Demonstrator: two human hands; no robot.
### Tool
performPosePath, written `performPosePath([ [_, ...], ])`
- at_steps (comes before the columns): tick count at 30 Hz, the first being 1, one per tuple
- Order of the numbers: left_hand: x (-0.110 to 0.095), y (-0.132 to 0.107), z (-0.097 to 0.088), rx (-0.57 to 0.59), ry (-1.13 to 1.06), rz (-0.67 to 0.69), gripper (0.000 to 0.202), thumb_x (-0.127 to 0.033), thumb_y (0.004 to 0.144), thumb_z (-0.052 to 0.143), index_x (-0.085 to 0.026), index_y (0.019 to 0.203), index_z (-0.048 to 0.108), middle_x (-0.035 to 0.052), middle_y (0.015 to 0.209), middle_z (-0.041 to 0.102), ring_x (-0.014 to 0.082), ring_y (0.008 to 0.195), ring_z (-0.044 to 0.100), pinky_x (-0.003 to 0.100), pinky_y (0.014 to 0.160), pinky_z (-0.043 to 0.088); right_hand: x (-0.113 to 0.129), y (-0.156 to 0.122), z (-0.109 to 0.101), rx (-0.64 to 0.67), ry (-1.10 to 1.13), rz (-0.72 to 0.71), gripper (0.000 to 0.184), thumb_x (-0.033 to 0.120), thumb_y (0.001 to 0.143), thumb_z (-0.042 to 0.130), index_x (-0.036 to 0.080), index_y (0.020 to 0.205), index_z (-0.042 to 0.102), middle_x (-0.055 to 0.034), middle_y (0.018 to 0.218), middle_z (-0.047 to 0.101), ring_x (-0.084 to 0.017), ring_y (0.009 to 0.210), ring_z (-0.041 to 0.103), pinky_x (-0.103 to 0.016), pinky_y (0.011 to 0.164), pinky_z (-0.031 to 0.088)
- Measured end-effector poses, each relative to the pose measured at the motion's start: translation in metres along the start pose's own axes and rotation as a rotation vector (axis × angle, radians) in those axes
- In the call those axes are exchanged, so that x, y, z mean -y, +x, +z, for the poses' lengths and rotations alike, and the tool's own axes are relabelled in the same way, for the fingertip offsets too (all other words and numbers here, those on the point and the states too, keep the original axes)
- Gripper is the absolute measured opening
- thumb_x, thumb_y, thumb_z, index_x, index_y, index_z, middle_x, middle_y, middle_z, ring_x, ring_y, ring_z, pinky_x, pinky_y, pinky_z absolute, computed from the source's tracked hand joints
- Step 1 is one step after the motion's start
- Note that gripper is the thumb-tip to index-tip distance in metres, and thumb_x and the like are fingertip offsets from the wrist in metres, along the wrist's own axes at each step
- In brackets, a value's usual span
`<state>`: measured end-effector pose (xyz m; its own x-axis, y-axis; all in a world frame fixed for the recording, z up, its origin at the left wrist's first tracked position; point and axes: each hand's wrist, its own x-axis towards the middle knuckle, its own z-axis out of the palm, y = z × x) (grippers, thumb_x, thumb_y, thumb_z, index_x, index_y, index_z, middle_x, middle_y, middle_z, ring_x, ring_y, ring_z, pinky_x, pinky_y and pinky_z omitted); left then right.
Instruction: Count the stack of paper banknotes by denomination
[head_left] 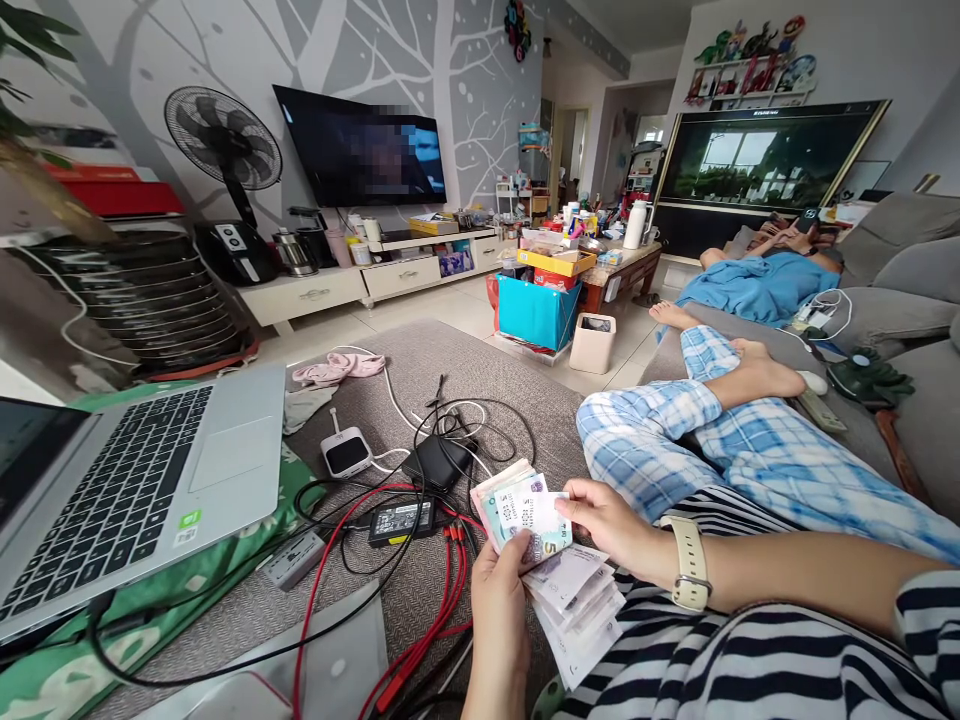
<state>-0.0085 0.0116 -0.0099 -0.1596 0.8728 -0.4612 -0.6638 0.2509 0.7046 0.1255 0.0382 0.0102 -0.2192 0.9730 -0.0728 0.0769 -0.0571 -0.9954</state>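
My left hand (501, 600) grips a fanned stack of banknotes (517, 510) from below, thumb on the front. My right hand (607, 525), with a pale watch (688, 563) on its wrist, pinches the top banknote marked 5 at its right edge. A loose pile of banknotes (576, 610) lies on my striped lap under both hands. My legs in blue plaid trousers (720, 440) stretch out on the grey sofa.
An open laptop (142, 480) sits on a green cloth at the left. Tangled black, white and red cables, a power adapter (401, 520) and a small white box (346, 452) lie ahead. Another person lies on the sofa at far right (757, 280).
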Motion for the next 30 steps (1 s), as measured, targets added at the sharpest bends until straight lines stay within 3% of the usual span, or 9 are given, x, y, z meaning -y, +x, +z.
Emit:
performPosePath([
  [6,0.0,-0.001,0.0,0.008,-0.023,-0.004,0.033,-0.019,0.066,0.063,-0.008,0.098,0.065,0.0128,0.083,0.072,0.0242,0.073,0.069,0.035,0.072,0.053,-0.004,0.001,-0.002,0.009,0.052,-0.001,0.036,0.049,0.079,0.058,0.017,0.065,0.05,0.0032,0.059,0.046,-0.01,0.056,0.041,-0.023,0.053,0.03],
  [15,0.008,0.007,-0.009,0.045,-0.025,0.025,0.037,-0.027,0.071,0.061,-0.007,0.102,0.064,0.0142,0.096,0.071,0.0244,0.088,0.067,0.034,0.079,0.051,0.001,-0.002,0.0,0.01,0.045,-0.036,0.035,0.049,0.08,0.057,0.016,0.067,0.052,0.004,0.058,0.041,-0.01,0.054,0.037,-0.023,0.051,0.027],
  [21,0.005,0.003,-0.007,0.039,0.018,0.054,0.037,-0.027,0.072,0.06,-0.007,0.103,0.065,0.0137,0.101,0.07,0.0226,0.094,0.065,0.029,0.081,0.049,0.009,-0.004,0.0,0.014,-0.003,-0.053,0.035,0.05,0.079,0.058,0.015,0.072,0.057,0.0029,0.058,0.045,-0.01,0.054,0.039,-0.023,0.05,0.028],
  [30,0.004,0.003,-0.006,0.038,-0.006,0.042,0.04,-0.024,0.071,0.06,-0.007,0.106,0.064,0.0141,0.099,0.071,0.0251,0.094,0.066,0.032,0.083,0.049,0.013,-0.005,0.001,0.022,0.0,-0.052,0.035,0.049,0.079,0.058,0.015,0.076,0.057,0.003,0.058,0.046,-0.01,0.053,0.04,-0.022,0.049,0.029],
])
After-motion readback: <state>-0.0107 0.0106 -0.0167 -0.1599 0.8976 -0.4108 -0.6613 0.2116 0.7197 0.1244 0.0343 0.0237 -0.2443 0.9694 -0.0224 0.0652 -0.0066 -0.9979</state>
